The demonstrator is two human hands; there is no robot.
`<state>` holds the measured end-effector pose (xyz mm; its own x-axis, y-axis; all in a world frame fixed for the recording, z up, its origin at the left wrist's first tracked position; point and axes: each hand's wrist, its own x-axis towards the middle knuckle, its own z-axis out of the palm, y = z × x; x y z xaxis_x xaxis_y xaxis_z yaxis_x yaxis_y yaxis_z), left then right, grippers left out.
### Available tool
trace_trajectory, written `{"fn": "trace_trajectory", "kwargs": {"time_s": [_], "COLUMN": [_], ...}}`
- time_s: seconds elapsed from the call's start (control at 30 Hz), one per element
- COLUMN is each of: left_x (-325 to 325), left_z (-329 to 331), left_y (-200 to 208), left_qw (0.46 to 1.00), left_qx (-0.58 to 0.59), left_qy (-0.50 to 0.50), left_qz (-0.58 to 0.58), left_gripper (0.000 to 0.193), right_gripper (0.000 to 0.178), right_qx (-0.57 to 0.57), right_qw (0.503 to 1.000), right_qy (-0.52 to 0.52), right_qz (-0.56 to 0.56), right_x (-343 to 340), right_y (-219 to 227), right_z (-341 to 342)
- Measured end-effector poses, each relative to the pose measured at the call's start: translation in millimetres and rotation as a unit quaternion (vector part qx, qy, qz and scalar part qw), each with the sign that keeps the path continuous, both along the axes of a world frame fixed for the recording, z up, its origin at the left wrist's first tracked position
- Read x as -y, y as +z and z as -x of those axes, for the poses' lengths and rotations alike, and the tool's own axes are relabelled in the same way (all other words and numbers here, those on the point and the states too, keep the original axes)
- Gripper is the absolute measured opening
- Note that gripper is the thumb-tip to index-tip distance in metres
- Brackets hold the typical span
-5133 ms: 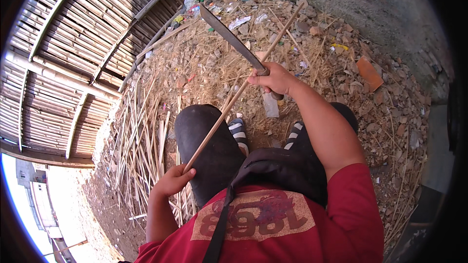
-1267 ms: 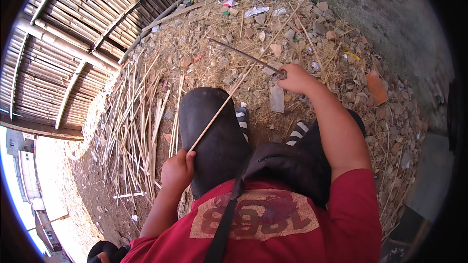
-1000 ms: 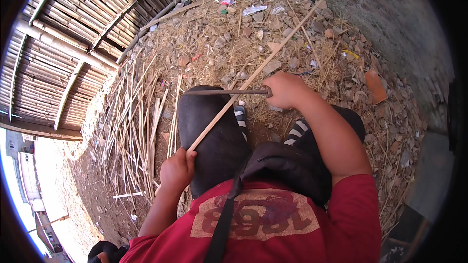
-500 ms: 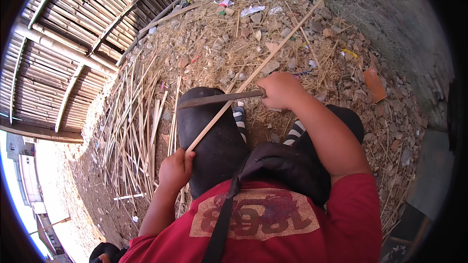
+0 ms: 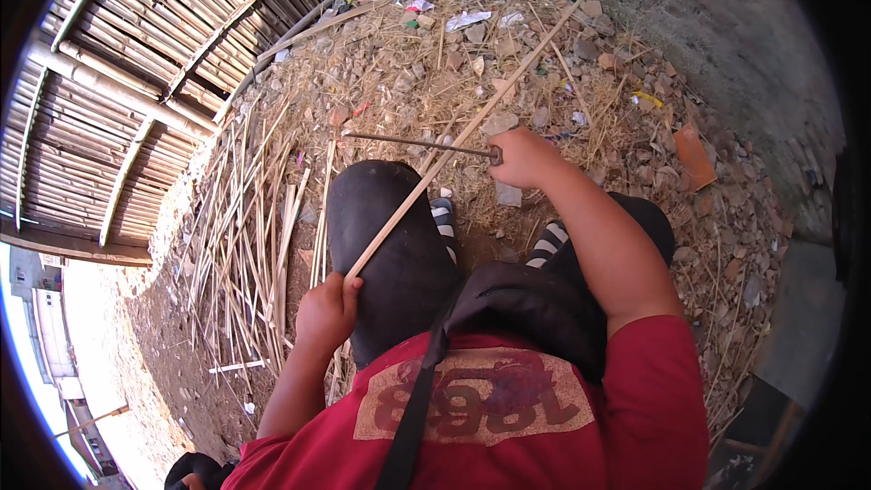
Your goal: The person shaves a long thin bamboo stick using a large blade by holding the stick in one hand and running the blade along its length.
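Dark metal blade [image 5: 399, 142]: shifting beyond black-clad knee [image 5: 372, 192]; right grip [image 5: 524, 160] clasping it.
Slim tan wooden strip [image 5: 390, 226]: looking light, springy; left grip [image 5: 327, 313] holding near end, suitably.

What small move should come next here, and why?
Probably lay the long blade against the bamboo strip and stroke away from the left hand: that hand steadies the strip's near end, while the right hand holds the blade across it. Whether they touch is unclear.

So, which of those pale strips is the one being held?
The long strip gripped in the left hand, slanting past the left thigh; the heaped strips lie on the ground left of that leg.
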<state>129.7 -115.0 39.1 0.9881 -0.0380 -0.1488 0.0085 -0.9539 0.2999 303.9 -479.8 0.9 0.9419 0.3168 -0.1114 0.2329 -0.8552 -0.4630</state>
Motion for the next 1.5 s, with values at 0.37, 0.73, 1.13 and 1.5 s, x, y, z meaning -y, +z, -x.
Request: {"fn": "trace_trajectory", "kwargs": {"time_s": [0.37, 0.73, 1.13, 1.5], "left_x": [-3.5, 2.9, 4.7, 1.3], "left_z": [1.2, 5.3, -4.2, -5.8], "left_y": [-6.1, 0.0, 11.1, 3.2], "left_qw": [1.0, 1.0, 0.999, 1.0], "left_qx": [-0.003, 0.013, 0.009, 0.01], "left_qy": [-0.004, 0.002, -0.008, -0.012], "left_qz": [0.012, -0.013, -0.051, -0.025], "left_gripper": [0.04, 0.04, 0.042, 0.038], "right_gripper": [0.028, 0.032, 0.035, 0.037], "right_qx": [-0.028, -0.033, -0.025, -0.04], "right_qw": [0.998, 0.998, 0.999, 0.998], "right_qy": [0.055, 0.047, -0.021, -0.025], "right_qz": [0.021, 0.039, -0.011, -0.048], "right_x": [-9.7, -19.3, 0.7, 11.2], "right_y": [4.5, 24.9, 0.0, -27.7], "right_z": [-0.2, 14.5, 3.8, -13.7]}}
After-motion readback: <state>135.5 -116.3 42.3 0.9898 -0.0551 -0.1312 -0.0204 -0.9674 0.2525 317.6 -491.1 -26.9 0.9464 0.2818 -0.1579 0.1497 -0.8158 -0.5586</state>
